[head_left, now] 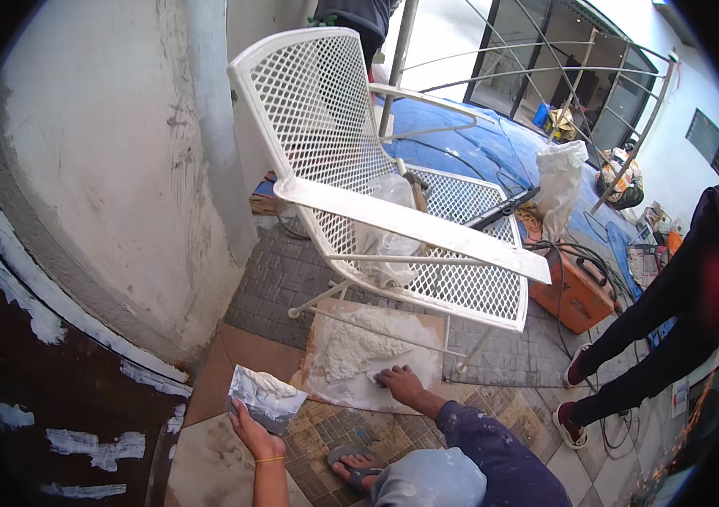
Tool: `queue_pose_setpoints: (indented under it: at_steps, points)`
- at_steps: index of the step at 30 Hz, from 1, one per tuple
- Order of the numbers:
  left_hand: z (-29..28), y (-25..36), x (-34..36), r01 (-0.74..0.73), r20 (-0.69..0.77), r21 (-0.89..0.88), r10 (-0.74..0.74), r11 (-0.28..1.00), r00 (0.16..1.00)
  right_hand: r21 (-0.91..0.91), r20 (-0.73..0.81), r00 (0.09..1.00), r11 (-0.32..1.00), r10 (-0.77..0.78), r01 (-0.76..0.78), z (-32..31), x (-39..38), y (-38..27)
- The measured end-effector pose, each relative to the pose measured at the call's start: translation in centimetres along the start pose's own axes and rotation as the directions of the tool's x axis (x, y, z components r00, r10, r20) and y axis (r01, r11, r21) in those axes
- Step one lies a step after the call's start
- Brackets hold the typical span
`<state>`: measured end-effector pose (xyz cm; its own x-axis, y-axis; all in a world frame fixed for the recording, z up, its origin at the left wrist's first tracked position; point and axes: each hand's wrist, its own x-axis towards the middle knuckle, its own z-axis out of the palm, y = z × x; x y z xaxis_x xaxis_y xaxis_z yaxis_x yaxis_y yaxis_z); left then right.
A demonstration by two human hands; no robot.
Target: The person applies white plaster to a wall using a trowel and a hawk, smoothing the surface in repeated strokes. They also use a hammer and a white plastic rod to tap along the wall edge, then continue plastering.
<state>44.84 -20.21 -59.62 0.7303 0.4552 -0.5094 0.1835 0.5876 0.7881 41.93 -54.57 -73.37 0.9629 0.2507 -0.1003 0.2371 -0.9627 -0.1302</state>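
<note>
My left hand (pixel 256 433), with a thin yellow band at the wrist, grips a flat grey metal plate (pixel 273 414) from below. A heap of white putty (pixel 265 384) lies along the plate's far edge. Farther right, my right hand (pixel 401 385) reaches to a putty-covered board (pixel 420 390) on the ground. Its fingers are closed on what looks like a small grey scraper (pixel 374 378), mostly hidden by them. A thick spread of white putty (pixel 363 342) covers much of the board, which lies partly under a white metal mesh chair (pixel 393 198).
The chair holds a clear plastic bag (pixel 389 220) and a hammer (pixel 417 190). An orange machine (pixel 575 291) with cables stands to the right, near a person in dark trousers (pixel 655 346). On the left are a curved wall (pixel 123 186) and a brown surface with white patches (pixel 46 380).
</note>
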Motion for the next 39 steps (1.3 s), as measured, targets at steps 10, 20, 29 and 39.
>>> queue_pose_setpoints:
  at_steps: [10,20,29,39]
  points:
    - [2.0,8.6,-2.6,0.028,0.228,-0.016,-0.023,0.999,0.973,0.815,0.302,0.865,0.363,0.400,-0.452,-5.8,0.0,1.2]
    - [-2.0,20.7,-10.5,0.514,0.489,-0.280,-0.340,0.811,0.803,0.930,0.354,0.776,-0.109,0.522,-0.351,-22.0,-3.9,-3.8]
    - [-0.9,32.4,-20.4,0.514,0.326,-0.143,-0.450,0.846,0.831,0.934,0.357,0.747,-0.234,0.560,-0.270,-40.3,-5.7,-8.6]
    - [9.5,45.6,-28.1,0.602,0.492,-0.161,-0.466,0.782,0.736,0.910,0.212,0.804,-0.411,0.555,0.044,-63.0,-4.7,-11.8]
